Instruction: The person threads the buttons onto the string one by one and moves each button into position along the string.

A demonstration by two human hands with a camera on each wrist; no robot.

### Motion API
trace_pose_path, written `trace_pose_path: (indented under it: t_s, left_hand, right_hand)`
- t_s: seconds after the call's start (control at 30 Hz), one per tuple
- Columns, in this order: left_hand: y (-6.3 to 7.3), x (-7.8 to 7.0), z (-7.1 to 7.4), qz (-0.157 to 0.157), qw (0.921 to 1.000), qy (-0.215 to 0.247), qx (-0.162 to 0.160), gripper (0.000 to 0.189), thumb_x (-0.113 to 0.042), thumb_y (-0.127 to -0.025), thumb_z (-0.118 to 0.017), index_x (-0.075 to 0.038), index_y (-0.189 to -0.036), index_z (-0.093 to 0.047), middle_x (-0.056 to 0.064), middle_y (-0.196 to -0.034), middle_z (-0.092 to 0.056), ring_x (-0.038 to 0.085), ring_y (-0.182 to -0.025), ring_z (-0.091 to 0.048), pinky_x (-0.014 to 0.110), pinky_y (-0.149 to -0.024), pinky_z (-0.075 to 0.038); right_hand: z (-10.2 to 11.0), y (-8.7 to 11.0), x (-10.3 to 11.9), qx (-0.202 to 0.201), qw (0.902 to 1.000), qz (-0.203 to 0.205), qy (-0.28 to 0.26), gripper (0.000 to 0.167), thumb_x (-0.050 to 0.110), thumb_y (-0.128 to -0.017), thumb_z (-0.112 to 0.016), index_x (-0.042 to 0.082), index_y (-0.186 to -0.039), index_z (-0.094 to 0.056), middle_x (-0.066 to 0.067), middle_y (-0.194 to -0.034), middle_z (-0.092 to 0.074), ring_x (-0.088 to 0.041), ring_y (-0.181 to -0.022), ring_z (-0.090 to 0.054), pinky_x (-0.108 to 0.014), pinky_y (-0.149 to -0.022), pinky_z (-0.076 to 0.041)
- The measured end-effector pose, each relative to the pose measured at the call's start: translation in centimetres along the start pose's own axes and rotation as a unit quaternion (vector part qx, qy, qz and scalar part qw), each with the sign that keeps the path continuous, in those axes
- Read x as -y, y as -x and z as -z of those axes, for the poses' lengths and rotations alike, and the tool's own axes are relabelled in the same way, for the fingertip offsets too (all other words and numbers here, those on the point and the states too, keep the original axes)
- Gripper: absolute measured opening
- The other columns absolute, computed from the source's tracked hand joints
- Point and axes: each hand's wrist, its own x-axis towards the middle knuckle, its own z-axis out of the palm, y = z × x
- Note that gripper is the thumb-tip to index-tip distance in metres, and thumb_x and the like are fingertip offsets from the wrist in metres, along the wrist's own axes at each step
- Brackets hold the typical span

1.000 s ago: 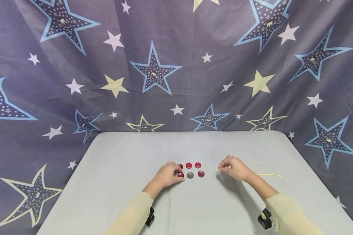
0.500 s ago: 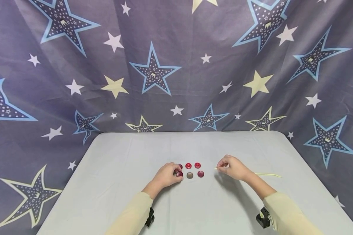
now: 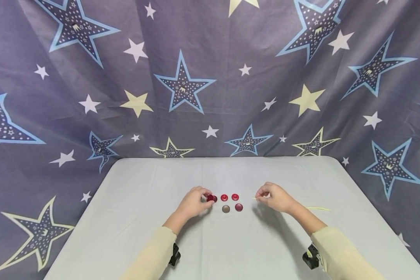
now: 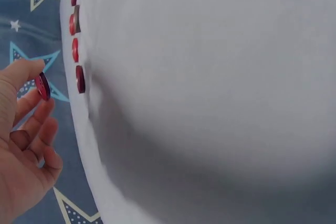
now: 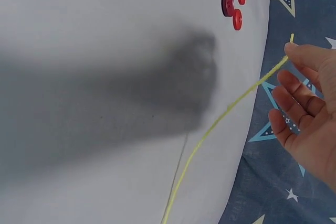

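Observation:
My left hand (image 3: pixel 191 203) pinches a dark red button (image 4: pixel 42 86) between thumb and index finger, raised above the table; its other fingers are loosely bent. Behind the held button lies another dark red button (image 3: pixel 215 198). To its right are two bright red buttons (image 3: pixel 224 197), with a brown button (image 3: pixel 225 209) and a dark red button (image 3: pixel 239 207) nearer me. My right hand (image 3: pixel 275 198), right of the buttons, pinches a yellow cord (image 5: pixel 220 116) near its end. A short tip sticks out past the thumb, and the rest trails down toward the table.
The white-covered table (image 3: pixel 143 217) ends at a far edge against a dark curtain (image 3: pixel 210 101) printed with stars. Black wrist cameras (image 3: pixel 311 257) hang under both sleeves.
My left hand has lifted the near-left dark red button off the table and moved slightly up and left with it. The right hand has shifted a little left, still pinching the cord.

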Motion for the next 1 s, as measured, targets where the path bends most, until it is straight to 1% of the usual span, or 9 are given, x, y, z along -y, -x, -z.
trace_pose_path:
  t_s: [0.13,0.3,0.47,0.57,0.67,0.73,0.8,0.93,1.0]
  left_hand:
    - [0.0,-0.2,0.7,0.003,0.9998,0.018,-0.010,0.027,-0.025,-0.081,-0.071,-0.010,-0.103,-0.068,0.003,-0.094,-0.065,0.019,-0.088,-0.057,0.035,-0.081,-0.047]
    - [0.0,-0.5,1.1,0.006,0.9988,0.047,-0.014,0.027,-0.024,-0.081,-0.071,-0.009,-0.104,-0.067,0.003,-0.096,-0.065,0.021,-0.087,-0.059,0.034,-0.080,-0.048]
    - [-0.1,-0.7,1.1,0.011,0.9969,0.076,-0.021,0.027,-0.024,-0.080,-0.072,-0.009,-0.103,-0.068,0.002,-0.095,-0.066,0.023,-0.086,-0.058,0.032,-0.077,-0.046]
    - [-0.2,-0.7,1.0,0.017,0.9949,0.096,-0.026,0.026,-0.023,-0.080,-0.073,-0.009,-0.102,-0.068,0.002,-0.095,-0.067,0.023,-0.084,-0.057,0.030,-0.074,-0.044]
    - [-0.3,-0.5,0.8,0.030,0.9894,0.139,-0.028,0.027,-0.022,-0.079,-0.074,-0.009,-0.102,-0.068,0.002,-0.096,-0.068,0.020,-0.082,-0.055,0.026,-0.070,-0.043]
    - [-0.4,-0.4,0.6,0.042,0.9831,0.176,-0.029,0.027,-0.021,-0.079,-0.075,-0.009,-0.103,-0.069,0.002,-0.098,-0.069,0.017,-0.080,-0.054,0.024,-0.068,-0.042]
    - [-0.4,-0.3,0.6,0.050,0.9777,0.202,-0.029,0.028,-0.021,-0.078,-0.075,-0.009,-0.103,-0.068,0.002,-0.098,-0.069,0.014,-0.077,-0.052,0.022,-0.065,-0.041]
    - [-0.4,-0.2,0.6,0.053,0.9720,0.228,-0.026,0.031,-0.021,-0.079,-0.075,-0.007,-0.106,-0.068,0.003,-0.100,-0.069,0.010,-0.076,-0.050,0.022,-0.063,-0.040]
    - [-0.3,-0.3,0.7,0.056,0.9694,0.238,-0.023,0.033,-0.020,-0.079,-0.075,-0.006,-0.107,-0.067,0.003,-0.101,-0.068,0.010,-0.077,-0.051,0.022,-0.063,-0.041]
  right_hand:
    - [0.0,-0.3,0.2,0.000,1.0000,-0.001,0.005,0.009,0.015,-0.086,-0.065,0.009,-0.080,-0.067,0.004,-0.079,-0.058,-0.008,-0.077,-0.051,-0.029,-0.073,-0.045]
    - [0.0,-0.5,0.5,0.001,1.0000,0.007,0.003,0.007,0.014,-0.085,-0.065,0.009,-0.081,-0.068,0.004,-0.078,-0.058,-0.008,-0.077,-0.051,-0.027,-0.073,-0.045]
    - [0.1,-0.8,0.9,-0.003,0.9999,0.015,0.003,0.005,0.012,-0.083,-0.066,0.008,-0.081,-0.068,0.005,-0.077,-0.058,-0.008,-0.076,-0.051,-0.026,-0.072,-0.045]
    - [0.2,-0.9,1.1,-0.005,0.9999,0.016,-0.001,0.005,0.012,-0.083,-0.066,0.008,-0.082,-0.068,0.004,-0.077,-0.058,-0.009,-0.077,-0.052,-0.025,-0.073,-0.044]
    - [0.3,-1.0,1.3,-0.007,0.9998,0.015,-0.004,0.006,0.013,-0.083,-0.066,0.007,-0.082,-0.068,0.004,-0.078,-0.058,-0.011,-0.077,-0.053,-0.025,-0.072,-0.044]
    - [0.3,-0.9,1.4,-0.008,0.9999,0.011,-0.004,0.007,0.014,-0.084,-0.066,0.007,-0.082,-0.068,0.004,-0.078,-0.058,-0.011,-0.078,-0.053,-0.026,-0.073,-0.045]
    - [0.3,-0.9,1.5,-0.010,0.9999,0.011,-0.006,0.007,0.014,-0.084,-0.066,0.007,-0.082,-0.068,0.003,-0.079,-0.058,-0.013,-0.078,-0.054,-0.030,-0.073,-0.046]
    - [0.1,-1.1,1.6,-0.010,0.9998,0.016,-0.010,0.007,0.014,-0.084,-0.066,0.007,-0.082,-0.068,0.003,-0.079,-0.059,-0.014,-0.079,-0.055,-0.038,-0.076,-0.048]
    - [0.0,-1.2,1.6,-0.010,0.9997,0.019,-0.011,0.008,0.015,-0.084,-0.067,0.007,-0.082,-0.068,0.004,-0.079,-0.059,-0.012,-0.078,-0.054,-0.037,-0.076,-0.048]
